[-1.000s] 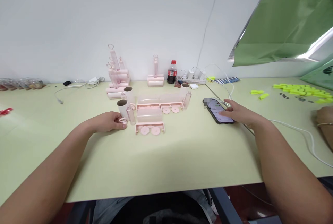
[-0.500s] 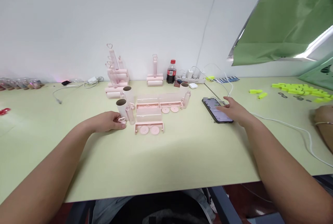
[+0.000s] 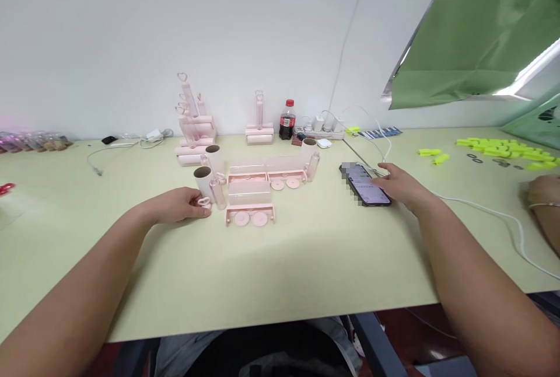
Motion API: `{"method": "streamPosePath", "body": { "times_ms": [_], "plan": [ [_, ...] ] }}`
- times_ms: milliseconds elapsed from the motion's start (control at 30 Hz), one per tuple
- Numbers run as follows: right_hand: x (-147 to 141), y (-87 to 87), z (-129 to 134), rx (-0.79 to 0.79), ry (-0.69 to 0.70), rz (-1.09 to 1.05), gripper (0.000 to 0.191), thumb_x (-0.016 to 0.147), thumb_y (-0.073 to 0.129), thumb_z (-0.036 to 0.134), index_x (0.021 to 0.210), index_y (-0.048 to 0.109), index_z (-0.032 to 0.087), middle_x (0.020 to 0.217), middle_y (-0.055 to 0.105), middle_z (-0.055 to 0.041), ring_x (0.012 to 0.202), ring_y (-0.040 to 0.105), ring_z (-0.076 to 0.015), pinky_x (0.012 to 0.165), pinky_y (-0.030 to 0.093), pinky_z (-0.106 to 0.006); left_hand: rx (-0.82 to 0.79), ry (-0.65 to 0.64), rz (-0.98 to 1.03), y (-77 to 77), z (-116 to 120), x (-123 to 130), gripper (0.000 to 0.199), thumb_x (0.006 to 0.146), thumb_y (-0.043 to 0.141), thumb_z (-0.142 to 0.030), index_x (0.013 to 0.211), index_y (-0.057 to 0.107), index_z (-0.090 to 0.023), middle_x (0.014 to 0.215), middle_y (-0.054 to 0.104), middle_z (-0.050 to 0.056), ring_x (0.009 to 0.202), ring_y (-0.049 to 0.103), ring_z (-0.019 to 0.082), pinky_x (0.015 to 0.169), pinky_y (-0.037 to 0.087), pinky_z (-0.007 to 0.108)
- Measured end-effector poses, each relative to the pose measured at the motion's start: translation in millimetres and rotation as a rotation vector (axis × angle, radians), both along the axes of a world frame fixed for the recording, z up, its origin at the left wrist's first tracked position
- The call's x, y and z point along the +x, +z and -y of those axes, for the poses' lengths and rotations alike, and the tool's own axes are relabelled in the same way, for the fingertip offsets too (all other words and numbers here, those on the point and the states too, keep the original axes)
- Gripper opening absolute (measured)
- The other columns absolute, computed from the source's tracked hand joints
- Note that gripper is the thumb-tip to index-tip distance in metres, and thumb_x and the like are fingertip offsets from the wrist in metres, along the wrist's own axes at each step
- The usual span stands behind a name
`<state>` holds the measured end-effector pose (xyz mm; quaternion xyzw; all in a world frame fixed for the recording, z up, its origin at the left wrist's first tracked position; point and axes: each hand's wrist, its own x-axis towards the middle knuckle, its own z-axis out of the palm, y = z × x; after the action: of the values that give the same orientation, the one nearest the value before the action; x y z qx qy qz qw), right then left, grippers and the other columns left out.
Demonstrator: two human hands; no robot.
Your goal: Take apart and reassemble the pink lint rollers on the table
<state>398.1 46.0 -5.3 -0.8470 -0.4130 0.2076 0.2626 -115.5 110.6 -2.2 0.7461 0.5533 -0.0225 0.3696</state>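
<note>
My left hand (image 3: 181, 205) rests on the table with thumb and fingers closed on a small pink heart-shaped handle (image 3: 204, 202). Right beside it stand a white cardboard-cored roll (image 3: 203, 183) and a clear pink tube (image 3: 217, 194). Pink frames with round discs (image 3: 250, 216) lie to the right of these, with a clear curved cover (image 3: 249, 192) behind. My right hand (image 3: 398, 186) lies at the right edge of a smartphone (image 3: 367, 186), its thumb over the lit screen and its fingers apart. Part of the screen is blurred out.
Assembled pink lint rollers (image 3: 196, 135) stand by the wall, near a cola bottle (image 3: 287, 120) and a power strip (image 3: 321, 132). Yellow-green pieces (image 3: 494, 148) lie on the right. A white cable (image 3: 490, 210) crosses the table. Another person's arm (image 3: 545, 202) is at the right edge.
My right thumb has drawn back slightly to the right over the phone screen. My left hand stays at the heart-shaped handle.
</note>
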Motion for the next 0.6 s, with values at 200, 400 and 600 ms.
{"method": "streamPosePath", "body": {
  "times_ms": [200, 400, 600],
  "plan": [
    [-4.7, 3.6, 2.5, -0.038, 0.012, 0.044, 0.082, 0.075, 0.068, 0.037, 0.148, 0.034, 0.023, 0.117, 0.064, -0.0129, 0.08, 0.061, -0.0241, 0.054, 0.042, -0.028, 0.018, 0.003, 0.0, 2.1, 1.2, 0.7, 0.04, 0.066, 0.067, -0.055, 0.073, 0.046, -0.022, 0.069, 0.046, 0.0, 0.058, 0.041, 0.014, 0.054, 0.031, 0.026],
    [-5.3, 3.7, 2.9, -0.031, 0.023, 0.045, 0.084, 0.074, 0.069, 0.037, 0.148, 0.033, 0.022, 0.113, 0.066, -0.0132, 0.079, 0.061, -0.024, 0.053, 0.041, -0.028, 0.019, 0.003, -0.015, 2.9, 1.6, 1.4, 0.037, 0.066, 0.068, -0.051, 0.074, 0.046, -0.022, 0.071, 0.048, 0.0, 0.059, 0.042, 0.014, 0.054, 0.032, 0.025],
    [-2.3, -0.5, 0.9, -0.026, 0.033, 0.07, 0.086, 0.072, 0.07, 0.032, 0.149, 0.032, 0.022, 0.107, 0.067, -0.0105, 0.074, 0.061, -0.0207, 0.054, 0.042, -0.027, 0.016, 0.007, -0.018, 3.6, 1.6, 1.9, 0.038, 0.064, 0.069, -0.051, 0.073, 0.045, -0.022, 0.068, 0.045, -0.001, 0.057, 0.04, 0.013, 0.054, 0.031, 0.025]
  ]
}}
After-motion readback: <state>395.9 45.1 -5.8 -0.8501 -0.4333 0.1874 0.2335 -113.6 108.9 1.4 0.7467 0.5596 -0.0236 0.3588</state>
